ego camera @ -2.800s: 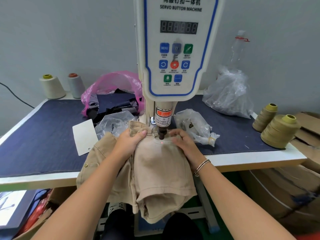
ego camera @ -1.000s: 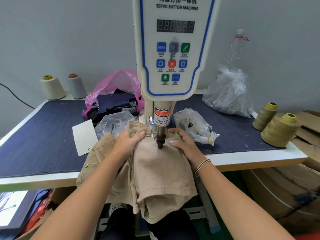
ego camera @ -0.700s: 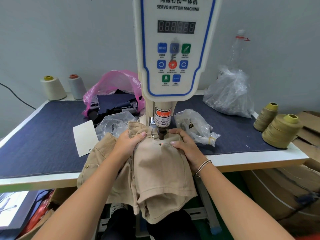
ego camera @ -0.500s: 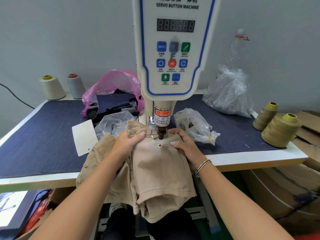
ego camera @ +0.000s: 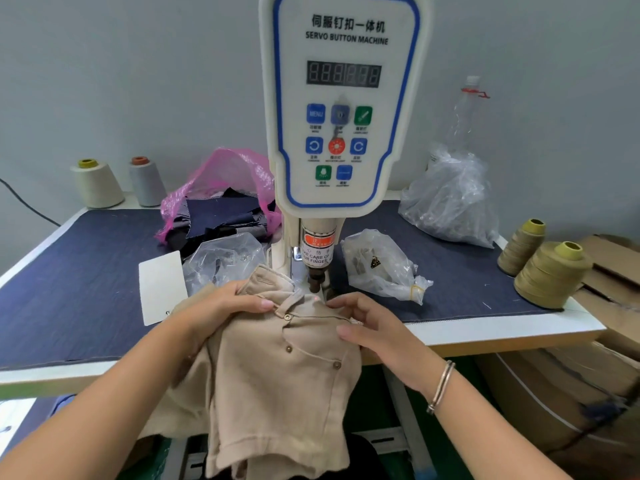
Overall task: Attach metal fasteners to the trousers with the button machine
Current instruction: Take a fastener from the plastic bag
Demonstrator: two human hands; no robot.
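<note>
Beige trousers (ego camera: 277, 382) hang over the table's front edge under the white servo button machine (ego camera: 343, 109). Its dark punch (ego camera: 314, 284) stands raised just above the waistband, with a red laser dot on the cloth below it. Three small metal fasteners (ego camera: 288, 348) show on the pocket area. My left hand (ego camera: 221, 306) grips the waistband left of the punch. My right hand (ego camera: 367, 323) presses and holds the fabric on the right.
On the blue-covered table (ego camera: 69, 292) lie a white card (ego camera: 160, 287), clear plastic bags (ego camera: 381, 265), a pink bag of dark cloth (ego camera: 221, 202) and a big clear bag (ego camera: 450, 199). Thread cones (ego camera: 550, 275) stand at the right, two more (ego camera: 97, 183) at back left. Cardboard boxes (ego camera: 561, 393) sit at right.
The punch came down on the cloth and rose again, leaving a fastener. Both hands have since pulled the trousers toward me and turned them, so the fastened pocket area now lies nearer.
</note>
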